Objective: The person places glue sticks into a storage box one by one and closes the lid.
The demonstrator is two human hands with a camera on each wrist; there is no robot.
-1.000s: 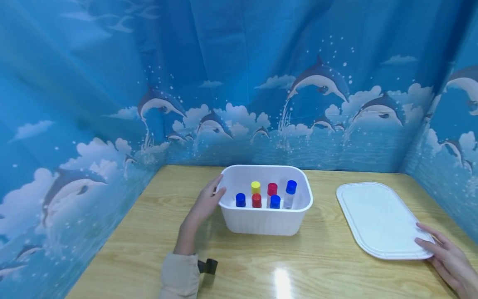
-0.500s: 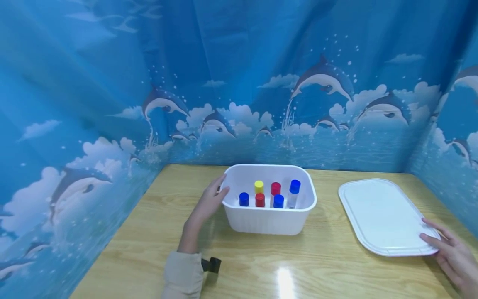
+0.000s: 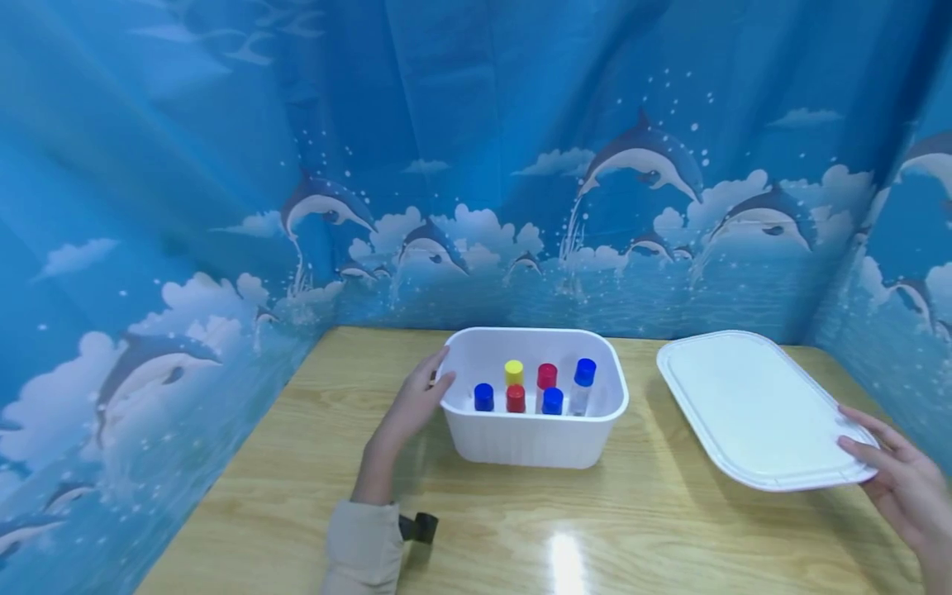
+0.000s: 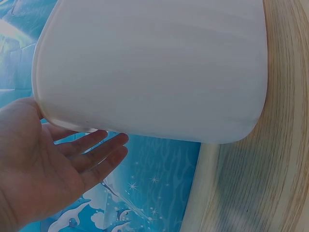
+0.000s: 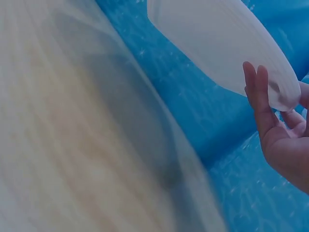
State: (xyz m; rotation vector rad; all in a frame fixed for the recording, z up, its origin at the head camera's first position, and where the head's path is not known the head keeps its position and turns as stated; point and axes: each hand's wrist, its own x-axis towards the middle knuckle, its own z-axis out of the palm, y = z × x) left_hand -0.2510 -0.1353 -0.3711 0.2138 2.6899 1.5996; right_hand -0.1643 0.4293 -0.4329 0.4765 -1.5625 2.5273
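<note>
In the head view a white plastic bin (image 3: 528,438) stands on the table, with several capped bottles inside. My left hand (image 3: 415,398) holds its left rim, thumb over the edge. Seen from the left wrist, the other fingers (image 4: 104,157) extend loosely along the bin's outside (image 4: 154,67). At the right, my right hand (image 3: 903,475) grips a white lid (image 3: 766,409) by its near right corner, thumb on top. The right wrist view shows fingers (image 5: 260,92) against the lid's underside (image 5: 207,38), which is raised off the table and tilted.
Blue, red and yellow caps show above the bin's front wall; a clear bottle with a blue cap (image 3: 584,373) stands tallest, at the right. The wooden table (image 3: 476,537) meets a blue dolphin-print curtain (image 3: 476,207) behind and on both sides.
My right hand has lifted the lid off the table, and it now sits higher and slightly farther left, with its shadow below. My left hand and the bin stay in place.
</note>
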